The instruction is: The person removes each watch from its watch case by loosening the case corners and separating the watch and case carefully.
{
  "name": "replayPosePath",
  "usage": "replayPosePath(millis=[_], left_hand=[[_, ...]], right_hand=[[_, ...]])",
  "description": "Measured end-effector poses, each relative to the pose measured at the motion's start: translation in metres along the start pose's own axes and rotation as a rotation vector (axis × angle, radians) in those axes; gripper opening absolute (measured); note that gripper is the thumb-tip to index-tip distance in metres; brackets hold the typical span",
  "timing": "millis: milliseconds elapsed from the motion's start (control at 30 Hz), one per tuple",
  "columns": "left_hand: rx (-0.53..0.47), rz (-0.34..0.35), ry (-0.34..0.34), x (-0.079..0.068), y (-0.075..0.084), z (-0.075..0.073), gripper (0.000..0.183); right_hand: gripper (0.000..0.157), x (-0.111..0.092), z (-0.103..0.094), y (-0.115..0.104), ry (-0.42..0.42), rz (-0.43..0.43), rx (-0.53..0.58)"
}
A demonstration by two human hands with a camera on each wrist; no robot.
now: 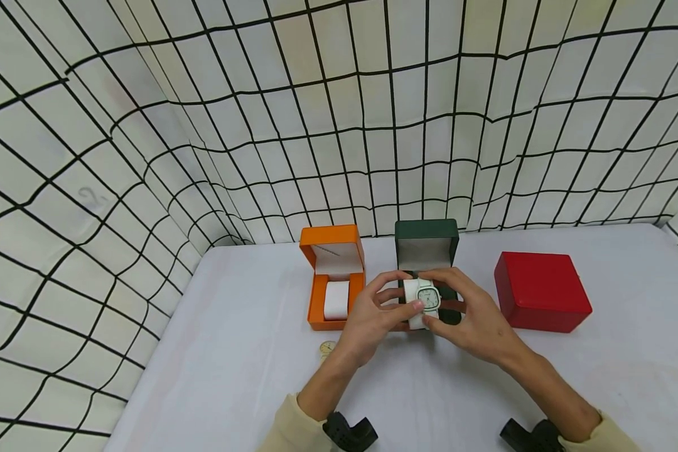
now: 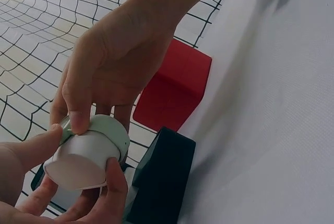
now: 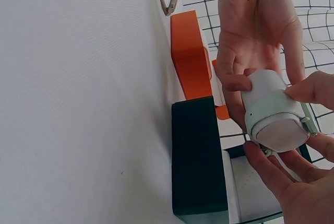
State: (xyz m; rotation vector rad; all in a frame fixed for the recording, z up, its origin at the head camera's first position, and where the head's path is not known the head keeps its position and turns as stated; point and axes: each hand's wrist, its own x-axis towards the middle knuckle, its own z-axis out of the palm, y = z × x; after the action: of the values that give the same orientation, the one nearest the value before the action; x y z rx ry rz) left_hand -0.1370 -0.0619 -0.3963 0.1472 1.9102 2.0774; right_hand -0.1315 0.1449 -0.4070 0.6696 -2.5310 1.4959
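Both hands hold a white watch cushion (image 1: 409, 290) with a pale green wristwatch (image 1: 429, 297) round it, just above the open dark green watch box (image 1: 426, 230). My left hand (image 1: 375, 317) grips one end of the cushion, its thumb by the watch face. The right hand (image 1: 477, 320) pinches the watch on the cushion from the other side. In the right wrist view the right thumb lies on the strap (image 3: 274, 105), and the bare cushion end (image 3: 282, 132) shows. Fingers hide part of the strap and the green box's inside.
An open orange watch box (image 1: 318, 307) with a white cushion (image 1: 336, 300) stands to the left. To the right sits a closed red box (image 1: 542, 289). A gold-coloured watch (image 1: 327, 347) lies by the left wrist, partly covered. Black netting (image 1: 361, 129) over white walls rises behind the table.
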Motion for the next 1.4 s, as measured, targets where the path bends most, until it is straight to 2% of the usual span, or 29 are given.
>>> replayPosePath(millis=[600,1067,1400], left_hand=[[-0.016,-0.037,-0.016,0.0005,-0.001,-0.002,0.05],[-0.011,-0.015,-0.003,-0.0004,-0.0011,-0.0004,0.048],[0.01,-0.03,-0.002,0.0006,-0.0004,-0.0006,0.047]], right_hand=[[0.07,-0.0023,-0.0002,0.0004,0.009,0.013,0.023],[0.069,-0.0038,-0.0013,0.0024,0.019,0.021,0.041],[0.072,-0.0034,-0.0012,0.0029,0.018,0.022,0.041]])
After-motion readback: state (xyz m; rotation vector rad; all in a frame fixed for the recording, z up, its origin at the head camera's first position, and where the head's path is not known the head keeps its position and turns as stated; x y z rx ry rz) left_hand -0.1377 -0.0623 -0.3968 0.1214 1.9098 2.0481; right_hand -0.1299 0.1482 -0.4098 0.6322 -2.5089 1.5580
